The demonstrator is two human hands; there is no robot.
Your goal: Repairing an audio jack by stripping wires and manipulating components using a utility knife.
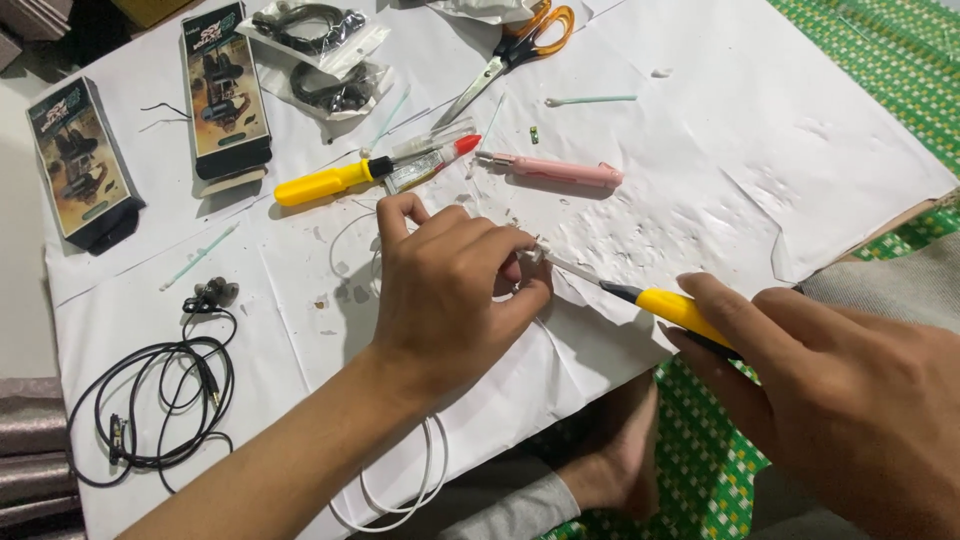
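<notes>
Near the middle of the frame the left hand (pixel 450 290) curls its fingers (pixel 500 250) shut around a small whitish part (pixel 530 255), which they mostly hide, so its shape is hard to make out. A thin white cable (pixel 400 500) loops out below the wrist. At the lower right the right hand (pixel 850 400) closes its fingers (pixel 720 300) on the smooth yellow handle of a screwdriver (pixel 660 303); the slim metal shaft reaches the part, but the tip is too small to read. Both work over crumpled, pitted white paper (pixel 750 120) spread on the table. At the upper centre lie a second yellow screwdriver (pixel 330 182), a red-capped glue tube (pixel 435 163), a pink cutter (pixel 555 172) and orange-handled scissors (pixel 515 48), the last partly under a plastic bag. Glossy black earphones (pixel 160 390) coil at lower left; two printed boxes (pixel 225 90) stand at upper left.
</notes>
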